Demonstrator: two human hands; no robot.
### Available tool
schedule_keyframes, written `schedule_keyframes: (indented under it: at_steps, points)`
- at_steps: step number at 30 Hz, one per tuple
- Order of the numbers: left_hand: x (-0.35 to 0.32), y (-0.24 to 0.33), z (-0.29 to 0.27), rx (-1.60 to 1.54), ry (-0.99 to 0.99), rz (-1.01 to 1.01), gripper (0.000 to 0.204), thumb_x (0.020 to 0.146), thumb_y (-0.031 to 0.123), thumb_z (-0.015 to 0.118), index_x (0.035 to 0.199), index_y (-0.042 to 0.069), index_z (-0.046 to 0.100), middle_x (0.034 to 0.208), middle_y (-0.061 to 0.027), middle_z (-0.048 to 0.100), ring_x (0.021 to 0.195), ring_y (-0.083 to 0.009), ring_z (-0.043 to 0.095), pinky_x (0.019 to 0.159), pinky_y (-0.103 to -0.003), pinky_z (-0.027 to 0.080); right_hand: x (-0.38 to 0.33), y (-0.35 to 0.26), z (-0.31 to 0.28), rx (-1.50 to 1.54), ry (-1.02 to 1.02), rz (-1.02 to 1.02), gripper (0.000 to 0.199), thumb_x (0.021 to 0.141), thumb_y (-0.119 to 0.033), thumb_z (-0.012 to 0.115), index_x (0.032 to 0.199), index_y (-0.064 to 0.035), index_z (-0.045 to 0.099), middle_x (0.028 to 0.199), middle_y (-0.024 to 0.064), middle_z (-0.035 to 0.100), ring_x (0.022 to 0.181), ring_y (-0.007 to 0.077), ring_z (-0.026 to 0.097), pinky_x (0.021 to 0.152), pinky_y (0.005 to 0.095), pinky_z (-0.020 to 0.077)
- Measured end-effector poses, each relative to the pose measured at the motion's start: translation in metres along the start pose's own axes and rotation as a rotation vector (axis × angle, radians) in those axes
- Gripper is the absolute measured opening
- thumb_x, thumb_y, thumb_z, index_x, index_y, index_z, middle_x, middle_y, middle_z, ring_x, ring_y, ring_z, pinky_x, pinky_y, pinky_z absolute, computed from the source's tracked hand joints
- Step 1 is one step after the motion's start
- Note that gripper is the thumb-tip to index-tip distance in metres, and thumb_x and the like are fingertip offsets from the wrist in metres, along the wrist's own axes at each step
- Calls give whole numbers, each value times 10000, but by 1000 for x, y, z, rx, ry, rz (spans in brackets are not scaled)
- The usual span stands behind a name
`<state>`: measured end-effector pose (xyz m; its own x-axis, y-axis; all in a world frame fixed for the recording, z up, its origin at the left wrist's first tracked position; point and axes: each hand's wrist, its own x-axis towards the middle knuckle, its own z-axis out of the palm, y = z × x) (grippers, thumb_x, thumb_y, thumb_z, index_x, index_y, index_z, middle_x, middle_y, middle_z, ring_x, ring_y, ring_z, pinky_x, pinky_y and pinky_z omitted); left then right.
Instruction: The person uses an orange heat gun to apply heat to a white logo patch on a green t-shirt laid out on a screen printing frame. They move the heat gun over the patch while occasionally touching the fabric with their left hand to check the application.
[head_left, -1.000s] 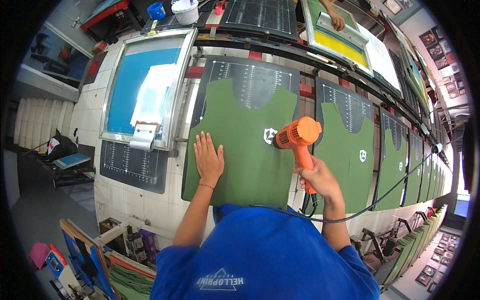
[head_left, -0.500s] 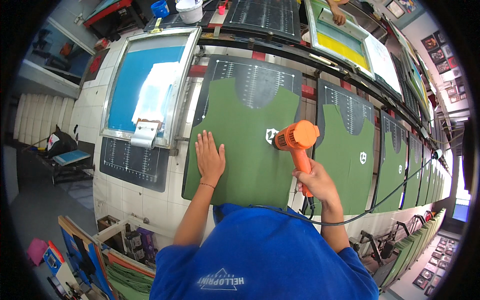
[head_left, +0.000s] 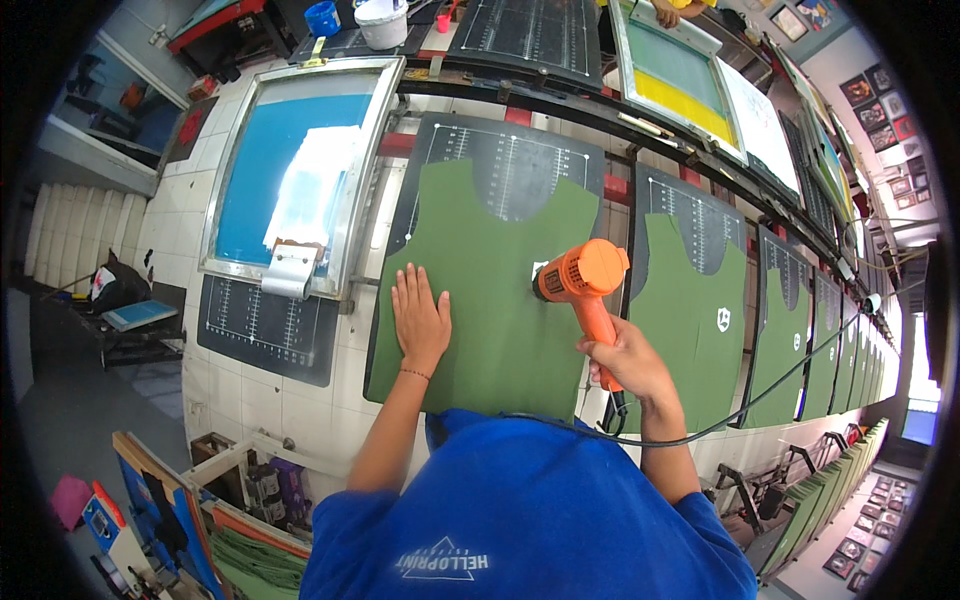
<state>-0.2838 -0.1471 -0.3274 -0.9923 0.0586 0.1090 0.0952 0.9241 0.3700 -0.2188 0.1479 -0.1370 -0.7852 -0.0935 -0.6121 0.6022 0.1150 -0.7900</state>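
Observation:
My left hand (head_left: 420, 318) lies flat, fingers apart, on a green garment piece (head_left: 490, 290) spread over a black printing pallet (head_left: 515, 160). My right hand (head_left: 628, 360) grips the handle of an orange heat gun (head_left: 582, 275). Its nozzle points left, right over the small white emblem on the fabric, which it mostly hides. A black cord (head_left: 740, 410) trails from the gun off to the right.
A tilted aluminium-framed screen with blue mesh (head_left: 290, 170) stands to the left. More green pieces, one with a white emblem (head_left: 700, 300), line the long table to the right. A yellow screen (head_left: 680, 75) and another person's hand (head_left: 667, 12) are at the far side. Buckets (head_left: 380, 20) sit at top.
The heat gun has shifted slightly left, its nozzle now covering the white emblem. My left hand stays flat on the fabric.

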Motion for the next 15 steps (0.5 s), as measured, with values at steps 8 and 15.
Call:
schedule_keyframes:
  at_steps: [8,15]
  points:
    - [1,1,-2,-25,-7,-4,614,1014,321,490,1485,-51,363,1579,-226,319,1487,-386,243,1228,-494,173,10,-1,1,-32,10,-29,322,893,-125,647,1161,23,547,809,10,568,631,98,587,568,269,521]
    - [1,2,-6,-31,-17,-6,610,1013,317,490,1479,-57,367,1574,-237,320,1480,-402,248,1226,-497,176,15,-12,5,-50,19,-29,301,893,-135,645,1135,20,554,807,13,569,629,102,585,565,271,517]
